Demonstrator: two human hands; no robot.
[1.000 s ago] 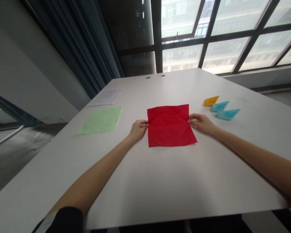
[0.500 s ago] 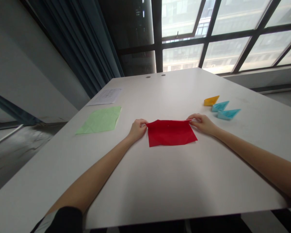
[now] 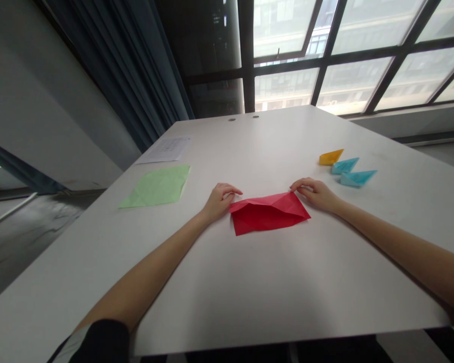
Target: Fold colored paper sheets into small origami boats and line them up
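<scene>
A red paper sheet (image 3: pixel 268 214) lies folded in half on the white table (image 3: pixel 249 292), its folded edge on the far side. My left hand (image 3: pixel 218 199) rests at the sheet's far left corner, fingers curled and pinching it. At the far right corner my right hand (image 3: pixel 315 192) grips the paper with its fingertips pressed together. Both forearms stretch out over the table.
A creased light green sheet (image 3: pixel 157 186) lies to the left, with a white printed sheet (image 3: pixel 166 149) beyond it. To the right stand an orange paper boat (image 3: pixel 330 157) and two blue paper boats (image 3: pixel 344 165) (image 3: pixel 357 177). Dark curtains and windows are behind the table.
The red sheet lay flat and open; both hands brought its far edge over toward me, and it is now folded in half and pressed down.
</scene>
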